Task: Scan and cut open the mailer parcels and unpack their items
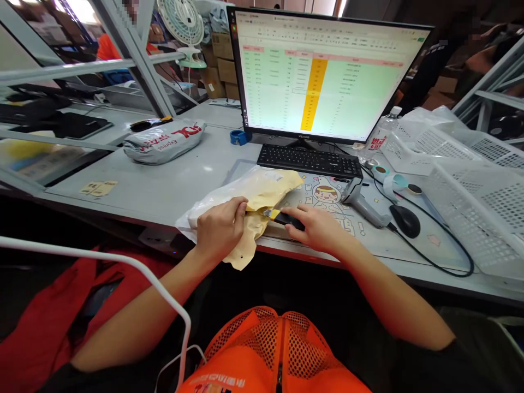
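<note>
A white and yellow mailer bag lies at the front edge of the desk, its near end split and a yellow flap hanging over the edge. My left hand is closed on the bag beside the opening. In my right hand is a utility knife with a black and yellow handle. Its front end sits at the slit in the yellow paper. What the bag holds inside is hidden.
Behind the bag stand a keyboard and a monitor. To the right are a barcode scanner, a mouse with its cable, and white plastic baskets. A grey parcel lies at the left.
</note>
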